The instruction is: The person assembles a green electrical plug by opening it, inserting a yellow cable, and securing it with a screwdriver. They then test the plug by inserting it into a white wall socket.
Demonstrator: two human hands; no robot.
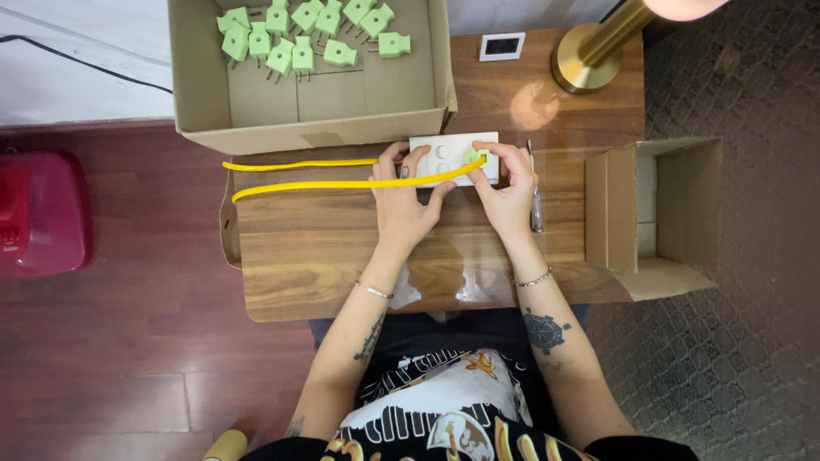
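A white power strip (451,149) lies on the wooden table (316,248) just in front of the big cardboard box. My left hand (405,201) steadies the strip's left end, fingers on its top. Fingers of my right hand (507,188) pinch a light green plug (477,157) that sits at the strip's right socket. A yellow cable (299,183) runs from that plug leftwards across the table, loops at the table's left edge and comes back under my left hand.
A large open cardboard box (316,126) at the back holds several green plugs (295,53). A smaller open box (662,213) stands at the table's right side. A screwdriver (535,205) lies beside my right hand. A brass lamp base (585,60) and a small white device (501,46) stand behind.
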